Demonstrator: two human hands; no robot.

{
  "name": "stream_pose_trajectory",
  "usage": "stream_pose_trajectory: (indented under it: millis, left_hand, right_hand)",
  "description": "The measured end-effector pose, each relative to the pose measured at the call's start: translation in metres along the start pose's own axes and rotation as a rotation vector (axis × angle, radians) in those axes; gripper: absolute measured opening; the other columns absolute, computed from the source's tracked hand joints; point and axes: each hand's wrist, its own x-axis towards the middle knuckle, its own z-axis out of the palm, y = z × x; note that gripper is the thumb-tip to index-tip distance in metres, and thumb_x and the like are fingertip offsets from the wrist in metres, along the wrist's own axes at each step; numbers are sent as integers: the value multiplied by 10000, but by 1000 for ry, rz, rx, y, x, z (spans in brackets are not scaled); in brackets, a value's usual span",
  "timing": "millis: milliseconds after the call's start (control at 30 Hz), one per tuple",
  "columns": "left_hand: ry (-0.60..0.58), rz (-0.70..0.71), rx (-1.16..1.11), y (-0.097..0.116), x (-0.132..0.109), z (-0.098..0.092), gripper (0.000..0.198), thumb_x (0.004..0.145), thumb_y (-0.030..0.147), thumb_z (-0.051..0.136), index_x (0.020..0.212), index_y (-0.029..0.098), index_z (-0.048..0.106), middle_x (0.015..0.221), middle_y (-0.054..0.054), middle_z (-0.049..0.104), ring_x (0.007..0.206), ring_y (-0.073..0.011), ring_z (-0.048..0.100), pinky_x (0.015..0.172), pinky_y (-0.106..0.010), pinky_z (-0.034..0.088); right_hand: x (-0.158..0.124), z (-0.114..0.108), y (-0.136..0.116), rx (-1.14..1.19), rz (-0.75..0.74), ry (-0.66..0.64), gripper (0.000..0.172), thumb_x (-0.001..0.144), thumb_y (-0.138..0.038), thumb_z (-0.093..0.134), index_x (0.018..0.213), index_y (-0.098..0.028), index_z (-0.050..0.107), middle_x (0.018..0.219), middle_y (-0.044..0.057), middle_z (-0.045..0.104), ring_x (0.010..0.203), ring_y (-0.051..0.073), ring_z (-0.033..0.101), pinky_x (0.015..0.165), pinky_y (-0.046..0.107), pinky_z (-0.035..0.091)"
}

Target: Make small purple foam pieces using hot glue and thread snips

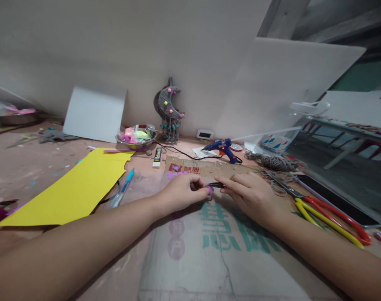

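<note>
My left hand (182, 191) pinches a small purple piece (210, 190) between thumb and fingertips, above the cardboard sheet (190, 267). From the right, my right hand (253, 193) grips what look like dark tweezers (214, 184), their tip at the purple piece. Whether the tip grips the piece or only touches it, I cannot tell. Just beyond my left hand, small purple cutouts (174, 174) lie near the far edge of the cardboard.
Yellow paper (68, 188) and a blue pen (124, 186) lie left. Behind are a bowl of clay packets (136, 137), a grey moon ornament (168, 104) and a blue glue gun (222, 147). Scissors (331, 215), grey yarn (272, 161) and a phone (337, 200) lie right.
</note>
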Motion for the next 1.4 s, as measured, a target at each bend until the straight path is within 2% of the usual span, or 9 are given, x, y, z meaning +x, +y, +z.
stream_pose_trajectory:
  millis: [367,700,1200,1400]
  left_hand:
    - [0,-19,19,0,-1,0,236,744,388,547,712,161,606,617,20,597,549,-94,490,512,-191,359]
    - [20,-22,5,0,1,0,209,735,358,554,702,157,601,597,31,566,535,-86,466,518,-190,352]
    - [17,11,58,0,0,-1,241,735,388,546,714,160,622,676,5,621,632,-122,530,559,-208,384]
    - [15,11,39,0,0,0,217,736,364,547,706,158,610,647,16,597,594,-107,506,537,-200,361]
  right_hand:
    - [-1,2,2,19,-4,-22,220,877,-274,519,1047,-195,637,671,20,600,589,130,469,555,269,296]
    - [0,-1,0,15,6,42,246,901,-291,469,1016,-158,641,639,31,586,573,131,476,526,259,309]
    - [2,1,0,50,10,18,233,883,-287,504,1018,-160,645,640,22,581,575,129,477,533,262,307]
    - [1,0,1,48,-5,17,215,880,-280,511,1004,-170,648,639,16,577,559,121,469,532,260,301]
